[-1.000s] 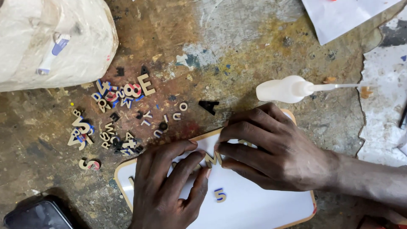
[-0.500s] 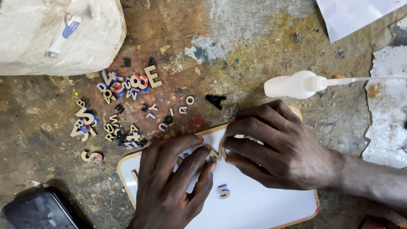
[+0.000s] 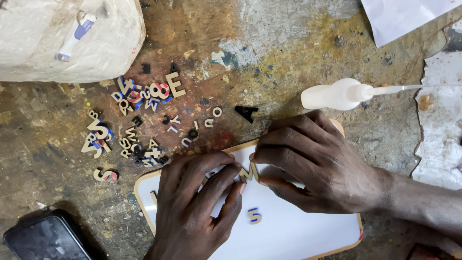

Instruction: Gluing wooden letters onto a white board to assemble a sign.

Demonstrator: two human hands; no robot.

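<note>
A white rounded board (image 3: 298, 231) with a tan rim lies on the stained worktop. My left hand (image 3: 197, 207) rests flat on its left part, fingertips touching a small wooden letter piece (image 3: 248, 172). My right hand (image 3: 317, 166) comes in from the right and pinches the same letter from the other side. A second small wooden character (image 3: 254, 215) lies on the board just below the hands. Several loose wooden letters (image 3: 144, 125) are scattered on the worktop beyond the board's upper left.
A white squeeze bottle (image 3: 344, 94) with a long nozzle lies on its side above my right hand. A pale lumpy sack (image 3: 72, 38) holding a small tube sits top left. A dark phone (image 3: 45, 238) lies bottom left. White paper (image 3: 409, 17) is top right.
The view has shifted slightly, so everything sits a little lower and to the right. Both hands stay on the small letter on the board, fingers barely adjusting.
</note>
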